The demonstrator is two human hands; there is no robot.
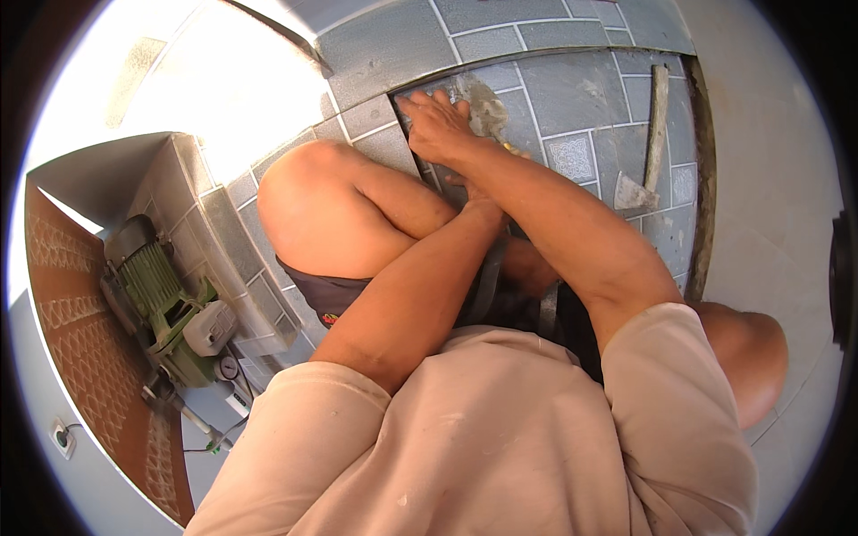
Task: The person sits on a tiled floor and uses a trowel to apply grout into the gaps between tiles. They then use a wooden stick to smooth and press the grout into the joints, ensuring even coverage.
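Grey stone-look tiles (572, 89) with pale joints lie in front of me, set in a recessed floor section. My right hand (435, 122) reaches across to the left and rests on the tiles near the section's dark left edge, fingers spread. Beside its fingertips is a wet, tan-grey smear (483, 107). Under my right forearm, my left hand (481, 204) is largely hidden; its grip and anything in it cannot be made out. A small yellow thing (513, 149) shows at the right forearm's far edge, its kind unclear.
On the tiles to the right lies a wooden-handled tool (657, 125) with a flat, pale grey head. A green motor pump (161, 290) with a gauge stands at left beside a brown patterned panel (80, 313). A dark gap (705, 179) borders the pale floor (769, 179) at right.
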